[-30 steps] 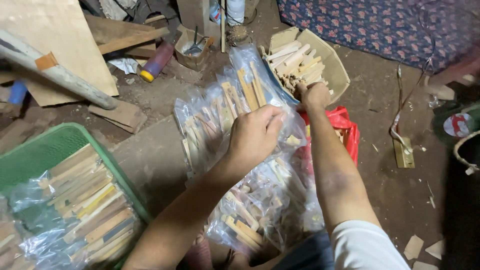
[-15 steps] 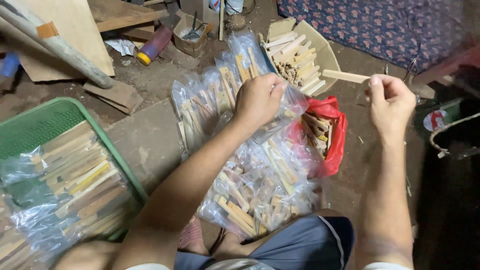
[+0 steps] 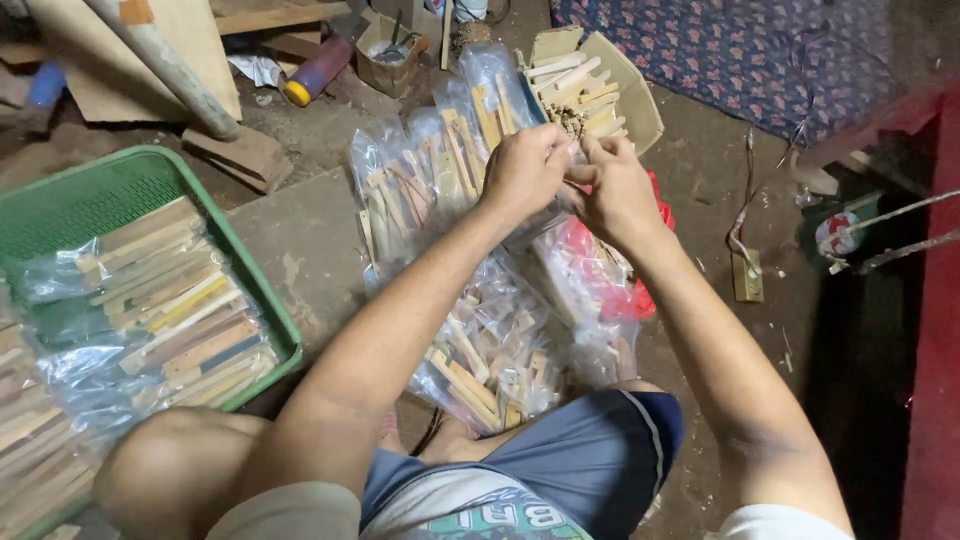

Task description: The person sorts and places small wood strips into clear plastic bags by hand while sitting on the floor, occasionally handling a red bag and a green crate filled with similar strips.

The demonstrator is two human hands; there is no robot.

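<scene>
Nearest me, a heap of clear plastic bags [image 3: 480, 350] filled with wooden sticks lies between my knees. Above it my left hand [image 3: 525, 170] closes around the top of one bag, and my right hand [image 3: 615, 195] pinches a wooden stick [image 3: 578, 172] at its mouth. A green tray [image 3: 120, 190] sits left; beyond, a cardboard box [image 3: 610, 85] of sticks rests on the dirt floor [image 3: 300, 250].

Bags of wood sticks [image 3: 470, 300] heaped on the floor [image 3: 300, 250] ahead of the knees. Crate [image 3: 120, 190] of bagged sticks to the left. Cardboard box [image 3: 600, 80] of sticks behind the heap, rug [image 3: 740, 50] beyond on the right.
</scene>
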